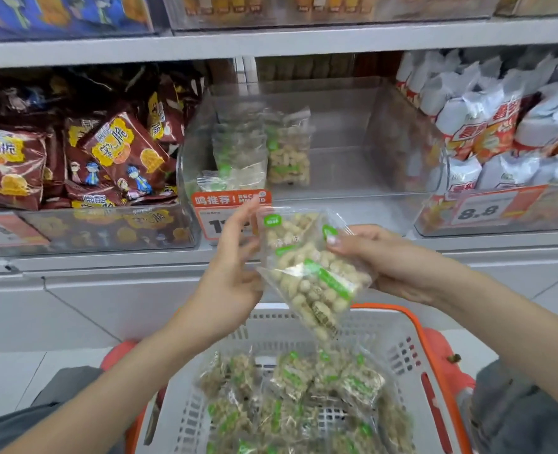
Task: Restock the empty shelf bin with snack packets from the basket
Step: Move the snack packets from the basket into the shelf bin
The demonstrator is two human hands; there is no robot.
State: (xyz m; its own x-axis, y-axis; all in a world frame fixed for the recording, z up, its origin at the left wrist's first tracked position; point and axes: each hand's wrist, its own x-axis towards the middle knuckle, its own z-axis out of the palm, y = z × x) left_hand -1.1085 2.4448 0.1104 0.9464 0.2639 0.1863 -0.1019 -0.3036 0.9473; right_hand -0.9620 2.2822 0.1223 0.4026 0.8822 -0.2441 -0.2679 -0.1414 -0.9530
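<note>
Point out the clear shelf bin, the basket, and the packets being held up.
clear shelf bin [402,139], head view, on its bare right wall.
basket [412,348], head view, on its grey right wall below the orange rim.
held packets [307,273], head view, on the middle of the front packet.

Bare forearms without sleeves, pale polished nail on right hand [379,257] thumb, grey trousers [516,414]
</note>
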